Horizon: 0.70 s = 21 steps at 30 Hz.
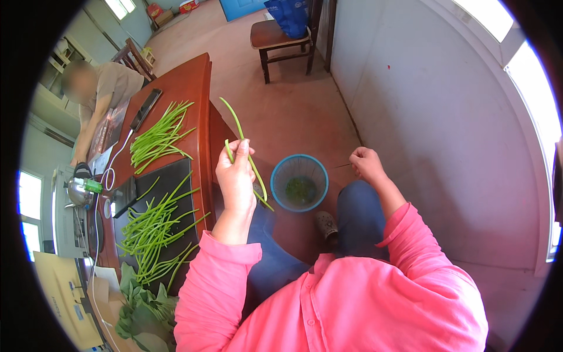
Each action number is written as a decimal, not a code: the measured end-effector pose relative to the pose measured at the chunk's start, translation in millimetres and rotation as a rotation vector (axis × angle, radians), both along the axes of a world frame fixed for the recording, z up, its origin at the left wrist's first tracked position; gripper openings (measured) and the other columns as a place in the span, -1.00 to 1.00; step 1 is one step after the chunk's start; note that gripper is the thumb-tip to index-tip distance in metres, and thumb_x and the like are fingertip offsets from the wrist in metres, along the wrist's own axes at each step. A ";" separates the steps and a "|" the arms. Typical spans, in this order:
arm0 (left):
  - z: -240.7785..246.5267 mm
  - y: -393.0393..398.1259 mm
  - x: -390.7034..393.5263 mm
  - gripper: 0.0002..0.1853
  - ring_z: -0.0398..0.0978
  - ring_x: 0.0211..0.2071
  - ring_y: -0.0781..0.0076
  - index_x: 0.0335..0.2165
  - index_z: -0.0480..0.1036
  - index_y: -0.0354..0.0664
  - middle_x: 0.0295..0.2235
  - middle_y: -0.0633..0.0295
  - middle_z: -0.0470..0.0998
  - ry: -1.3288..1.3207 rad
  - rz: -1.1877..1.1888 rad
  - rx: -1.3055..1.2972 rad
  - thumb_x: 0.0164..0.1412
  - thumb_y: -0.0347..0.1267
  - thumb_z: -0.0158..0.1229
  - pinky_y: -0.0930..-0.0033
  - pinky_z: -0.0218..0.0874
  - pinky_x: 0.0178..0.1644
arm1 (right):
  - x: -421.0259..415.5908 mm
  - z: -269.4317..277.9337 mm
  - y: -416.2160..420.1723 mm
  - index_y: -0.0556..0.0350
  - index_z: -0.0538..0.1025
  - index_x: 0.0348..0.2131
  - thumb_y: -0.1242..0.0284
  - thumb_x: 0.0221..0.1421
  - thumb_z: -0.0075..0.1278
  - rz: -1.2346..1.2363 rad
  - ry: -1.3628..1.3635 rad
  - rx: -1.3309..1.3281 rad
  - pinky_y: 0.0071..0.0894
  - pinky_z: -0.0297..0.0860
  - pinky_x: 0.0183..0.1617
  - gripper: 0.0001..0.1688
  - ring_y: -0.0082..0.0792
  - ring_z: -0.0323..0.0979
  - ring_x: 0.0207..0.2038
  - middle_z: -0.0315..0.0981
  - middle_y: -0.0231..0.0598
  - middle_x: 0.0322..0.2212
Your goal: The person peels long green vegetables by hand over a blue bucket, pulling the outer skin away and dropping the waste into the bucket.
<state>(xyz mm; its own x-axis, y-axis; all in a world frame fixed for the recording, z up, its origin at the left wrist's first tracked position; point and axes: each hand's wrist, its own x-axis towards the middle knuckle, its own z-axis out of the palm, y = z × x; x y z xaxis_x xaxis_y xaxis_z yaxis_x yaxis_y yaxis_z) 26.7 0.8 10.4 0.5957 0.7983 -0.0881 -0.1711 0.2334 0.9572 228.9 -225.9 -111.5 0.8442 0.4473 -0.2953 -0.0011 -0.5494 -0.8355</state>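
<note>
My left hand (237, 171) is raised beside the desk edge, its fingers closed on long green vegetable stems (260, 176). To the right, my right hand (366, 163) hovers over my knee with its fingers curled; whether something small is between them cannot be told. Between the hands a blue-rimmed waste bin (273, 193) stands on the floor with green scraps at its bottom. One pile of green stems (160, 138) lies at the desk's far part. Another, looser pile of stems (154, 233) spreads over a black mat. Leafy greens (143, 308) lie at the lower left.
The reddish wooden desk (203, 101) carries a smartphone (146, 110), a white cable and a metal kettle (79, 190). A person (114, 81) leans on its far side. A wooden chair (269, 35) holds a blue bag (290, 17). A pale wall (422, 119) rises at my right.
</note>
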 end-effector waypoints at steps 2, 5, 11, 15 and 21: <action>1.9 -2.0 -0.5 -0.82 0.01 -0.73 0.83 -0.34 0.38 -0.20 -0.53 0.40 0.36 0.021 -0.028 -0.009 0.20 -0.31 0.08 0.68 -0.19 -0.69 | -8.0 14.6 7.7 0.24 0.46 -0.52 0.42 -0.09 -0.05 0.051 -0.129 0.012 -0.36 0.33 -0.46 -0.81 -0.38 0.41 -0.55 0.42 -0.16 -0.64; 1.8 -3.8 -1.2 -0.81 0.01 -0.73 0.83 -0.34 0.38 -0.21 -0.54 0.40 0.36 0.042 -0.057 -0.011 0.19 -0.30 0.09 0.68 -0.18 -0.68 | -21.0 41.5 18.9 0.23 0.48 -0.50 0.41 -0.10 -0.05 0.113 -0.209 -0.008 -0.32 0.33 -0.38 -0.79 -0.29 0.43 -0.50 0.43 -0.12 -0.61; 0.7 -4.3 -1.1 -0.80 0.01 -0.74 0.83 -0.35 0.38 -0.21 -0.56 0.41 0.36 0.076 -0.128 -0.023 0.18 -0.29 0.11 0.68 -0.18 -0.70 | -41.2 58.3 44.1 0.20 0.50 -0.49 0.37 -0.09 0.00 0.235 -0.243 -0.034 -0.29 0.35 -0.32 -0.78 -0.22 0.45 -0.44 0.47 -0.08 -0.55; -2.4 -3.0 -2.1 -0.81 0.01 -0.74 0.83 -0.36 0.40 -0.22 -0.55 0.41 0.37 0.099 -0.180 -0.032 0.17 -0.30 0.11 0.69 -0.17 -0.70 | -53.1 59.9 60.5 0.22 0.51 -0.47 0.34 -0.07 0.06 0.302 -0.213 -0.061 -0.29 0.36 -0.30 -0.74 -0.19 0.47 -0.41 0.48 -0.07 -0.53; 0.7 -6.8 -0.8 -0.75 -0.01 -0.72 0.85 -0.24 0.41 -0.26 -0.51 0.41 0.38 0.141 -0.297 -0.055 0.24 -0.29 0.01 0.72 -0.17 -0.67 | -58.6 52.6 68.7 0.25 0.51 -0.45 0.38 -0.04 0.03 0.334 -0.223 0.027 -0.30 0.36 -0.30 -0.76 -0.20 0.47 -0.42 0.47 -0.05 -0.53</action>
